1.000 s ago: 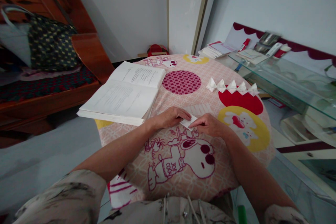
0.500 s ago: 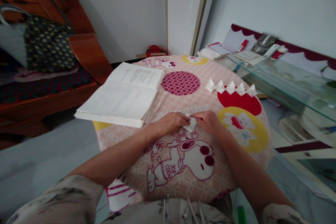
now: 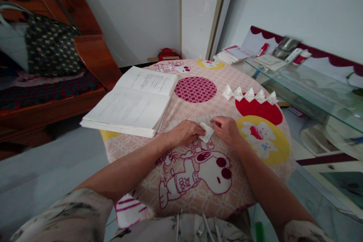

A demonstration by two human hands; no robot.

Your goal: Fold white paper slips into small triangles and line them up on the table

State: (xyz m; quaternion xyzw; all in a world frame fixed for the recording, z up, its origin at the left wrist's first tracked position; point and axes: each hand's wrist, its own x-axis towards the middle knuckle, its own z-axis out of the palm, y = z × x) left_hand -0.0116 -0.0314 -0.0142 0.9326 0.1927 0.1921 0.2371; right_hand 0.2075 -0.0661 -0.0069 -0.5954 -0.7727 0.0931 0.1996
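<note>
A small folded square of white paper lies on the tablecloth in front of me, one corner toward me. My left hand grips its left side, thumb and fingers closed on it. Close by the paper's upper right edge is my right hand, fingers curled and tips drawn together. Whether those tips hold a bit of the paper is too small to tell. Farther back on the right, several folded white paper pieces with pointed tops stand linked or set close in a row.
An open thick book rests at the table's left. The round table wears a pink patterned cloth. To the right is a glass shelf bearing small items, with a stack of papers behind. A wooden bench holds a dark patterned bag.
My right fingertips have drawn back from the paper and curled, where the index finger was stretched across its top edge. More of the square now shows. My left hand has barely moved.
</note>
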